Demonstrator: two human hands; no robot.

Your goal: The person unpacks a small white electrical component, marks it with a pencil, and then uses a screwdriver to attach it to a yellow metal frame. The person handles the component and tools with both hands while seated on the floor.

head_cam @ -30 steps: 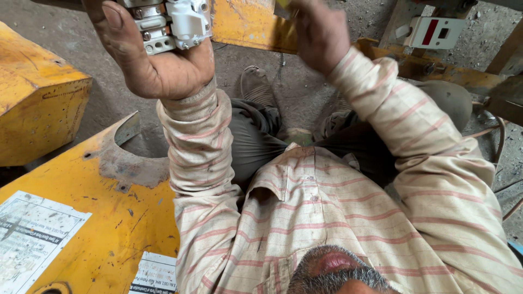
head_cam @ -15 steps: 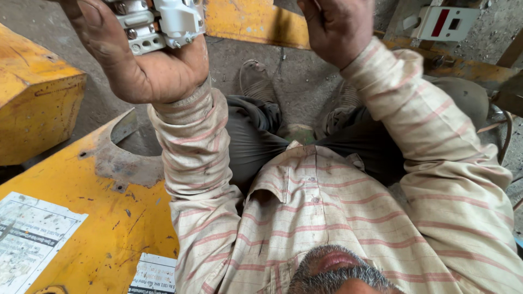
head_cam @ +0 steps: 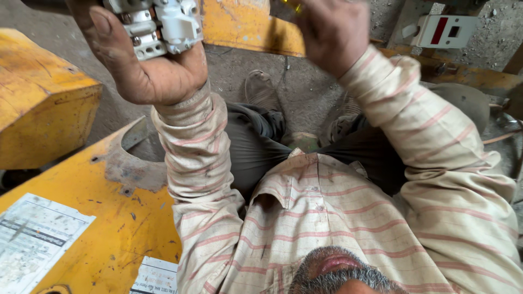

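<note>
Head view, looking down the person's own front: the left hand (head_cam: 147,65) is raised at the top left, its grip wrapped shut around a white electrical part (head_cam: 158,24) with metal screws and terminals showing — the thumb runs up the near side of it and the palm cups it from below. That white part is the landmark for the rest. To the right of it, at about the same height, the right hand (head_cam: 332,32) is blurred; its fingers are curled around something small and yellowish (head_cam: 294,6) at the very top edge, though I cannot tell what that is or how tightly it is gripped. Between the white part and the right hand, further back, stands a yellow metal panel (head_cam: 239,24). Well to the right of the white part, past the right hand, a white box with a red window (head_cam: 444,31) rests on a yellow frame. Below and left of the white part sits a yellow metal housing (head_cam: 43,120), and lower still a yellow metal plate (head_cam: 81,218) with a curved cut-out and a printed paper label (head_cam: 38,239) stuck on it. Directly below the white part are the striped shirt sleeves (head_cam: 196,163), dark trousers and a worn shoe (head_cam: 261,90) on the grey floor (head_cam: 305,92).
</note>
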